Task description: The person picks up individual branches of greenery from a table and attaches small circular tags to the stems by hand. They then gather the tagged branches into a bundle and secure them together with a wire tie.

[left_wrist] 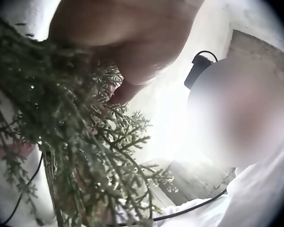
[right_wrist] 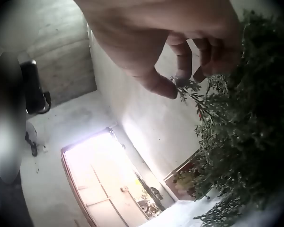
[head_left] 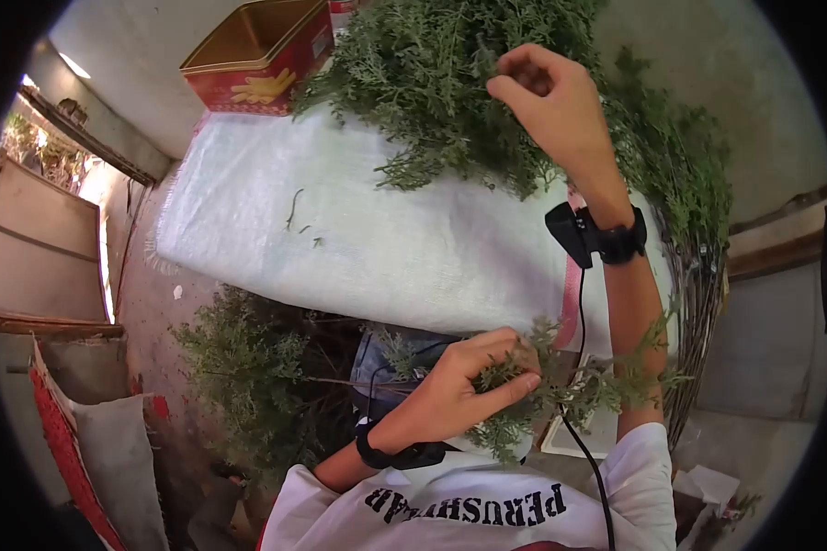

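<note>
In the head view the left hand (head_left: pixel 473 381) grips a bunch of green sprigs (head_left: pixel 597 386) near the person's chest, thumb laid across the stems. The left wrist view has this hand (left_wrist: pixel 123 33) at the top, with the feathery sprigs (left_wrist: pixel 85 137) below it. Over the large green pile (head_left: pixel 441 83) is the right hand (head_left: pixel 560 115), its fingers curled toward the thumb. In the right wrist view, the right hand (right_wrist: pixel 180 23) pinches the tip of a small sprig (right_wrist: pixel 196 100) between thumb and finger, beside the pile (right_wrist: pixel 246 137).
A white woven cloth (head_left: pixel 358 230) covers the table, with a few loose bits (head_left: pixel 294 209) on it. An open red tin (head_left: pixel 257 83) stands at the back left. More leafy branches (head_left: pixel 248 376) lie below the front edge. A cable (head_left: pixel 586 441) runs down from the right wrist.
</note>
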Tool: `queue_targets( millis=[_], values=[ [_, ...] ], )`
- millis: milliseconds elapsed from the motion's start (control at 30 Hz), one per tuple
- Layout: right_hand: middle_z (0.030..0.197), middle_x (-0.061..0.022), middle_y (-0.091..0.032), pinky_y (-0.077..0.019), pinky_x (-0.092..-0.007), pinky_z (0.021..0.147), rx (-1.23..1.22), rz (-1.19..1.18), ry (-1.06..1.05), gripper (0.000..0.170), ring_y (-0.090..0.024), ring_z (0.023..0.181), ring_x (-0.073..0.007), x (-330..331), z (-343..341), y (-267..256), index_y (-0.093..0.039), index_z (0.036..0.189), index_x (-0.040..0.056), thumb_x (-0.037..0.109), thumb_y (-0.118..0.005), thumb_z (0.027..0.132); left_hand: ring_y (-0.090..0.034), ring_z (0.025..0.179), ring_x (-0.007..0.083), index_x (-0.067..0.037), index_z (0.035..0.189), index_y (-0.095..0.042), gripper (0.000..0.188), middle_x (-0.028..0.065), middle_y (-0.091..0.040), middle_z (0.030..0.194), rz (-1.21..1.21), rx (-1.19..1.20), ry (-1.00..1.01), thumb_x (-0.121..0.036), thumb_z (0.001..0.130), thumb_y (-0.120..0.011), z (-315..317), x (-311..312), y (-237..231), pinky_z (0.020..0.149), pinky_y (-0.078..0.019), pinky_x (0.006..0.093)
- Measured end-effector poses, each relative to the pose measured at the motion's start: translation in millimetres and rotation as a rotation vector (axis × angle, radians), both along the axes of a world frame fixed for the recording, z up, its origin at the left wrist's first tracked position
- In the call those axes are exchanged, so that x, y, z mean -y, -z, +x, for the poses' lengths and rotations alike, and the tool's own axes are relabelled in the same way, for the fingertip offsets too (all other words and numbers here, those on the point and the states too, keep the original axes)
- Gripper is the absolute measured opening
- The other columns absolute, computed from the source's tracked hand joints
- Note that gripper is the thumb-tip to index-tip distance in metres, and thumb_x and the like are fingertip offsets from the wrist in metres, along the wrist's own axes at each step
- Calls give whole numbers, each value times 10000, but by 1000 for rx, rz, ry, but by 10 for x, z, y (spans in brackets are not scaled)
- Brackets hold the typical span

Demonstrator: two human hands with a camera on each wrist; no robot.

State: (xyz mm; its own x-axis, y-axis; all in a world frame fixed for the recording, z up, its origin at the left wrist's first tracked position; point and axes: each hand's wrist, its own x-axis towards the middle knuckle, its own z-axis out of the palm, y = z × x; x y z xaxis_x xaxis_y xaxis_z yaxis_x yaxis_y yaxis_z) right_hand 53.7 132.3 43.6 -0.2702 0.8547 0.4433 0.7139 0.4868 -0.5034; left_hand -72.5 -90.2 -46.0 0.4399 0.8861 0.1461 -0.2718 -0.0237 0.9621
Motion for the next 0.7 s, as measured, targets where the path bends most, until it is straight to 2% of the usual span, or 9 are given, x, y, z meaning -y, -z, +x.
queue_targets(
  millis=[233,267,300,400,500,567,600,667,700],
  values=[
    [912,4,-656,-426,-222,732,-798,-371,-377,199,-572,825,-64,378,551,-298,-666,1046,5,76,-590,876,-648,850,165,9,959,-729,149,99,-691,939,-26,-33,51,0,813,-758,61,-46,-61,750,-502,284],
    [912,4,-656,-426,-222,732,-795,-379,-332,199,-572,825,-64,514,620,-369,-666,1046,5,76,-590,876,-656,838,162,10,951,-737,160,102,-702,932,-33,-32,59,7,796,-772,88,-28,-27,733,-505,278],
    [916,-3,-660,-432,-229,730,-718,-427,-274,193,-580,826,-70,720,671,-440,-667,1041,2,64,-596,872,-656,838,162,10,951,-737,160,102,-702,932,-71,-20,105,7,796,-772,116,9,-7,733,-505,278],
    [927,-26,-672,-448,-252,726,-531,-592,-135,178,-605,831,-88,1257,661,-661,-669,1026,-8,29,-614,861,-625,726,145,15,896,-730,110,103,-681,837,-43,-55,3,-12,801,-779,133,20,-4,662,-485,264],
    [935,-42,-681,-460,-268,723,-384,-683,-51,170,-622,835,-101,1433,797,-723,-670,1016,-15,6,-625,854,-643,718,145,22,881,-728,108,113,-696,831,-67,-53,45,4,787,-779,196,-8,18,652,-491,259],
    [916,-86,-674,-487,-306,681,106,-748,-357,178,-656,806,-177,1514,1039,-621,-682,1000,-3,59,-699,835,-652,713,145,26,873,-727,107,118,-703,827,-99,-48,59,12,780,-779,219,2,36,647,-494,256],
    [916,-86,-674,-487,-306,681,101,-774,-345,178,-656,806,-177,1600,1077,-597,-682,1000,-3,59,-699,835,-659,716,149,27,877,-727,117,118,-706,824,-84,-73,62,16,772,-777,221,9,36,645,-496,255],
    [847,-108,-630,-487,-333,625,373,-647,-363,213,-641,746,-251,1821,1075,-596,-686,978,11,107,-750,799,-672,721,156,30,886,-728,138,118,-711,818,-36,-119,55,25,756,-773,239,-13,48,642,-501,253],
    [847,-108,-630,-487,-333,625,377,-665,-361,213,-641,746,-251,1893,1066,-587,-686,978,11,107,-750,799,-672,721,156,30,886,-728,138,118,-711,818,-52,-110,59,25,756,-773,256,-9,64,642,-501,253]
  ],
)
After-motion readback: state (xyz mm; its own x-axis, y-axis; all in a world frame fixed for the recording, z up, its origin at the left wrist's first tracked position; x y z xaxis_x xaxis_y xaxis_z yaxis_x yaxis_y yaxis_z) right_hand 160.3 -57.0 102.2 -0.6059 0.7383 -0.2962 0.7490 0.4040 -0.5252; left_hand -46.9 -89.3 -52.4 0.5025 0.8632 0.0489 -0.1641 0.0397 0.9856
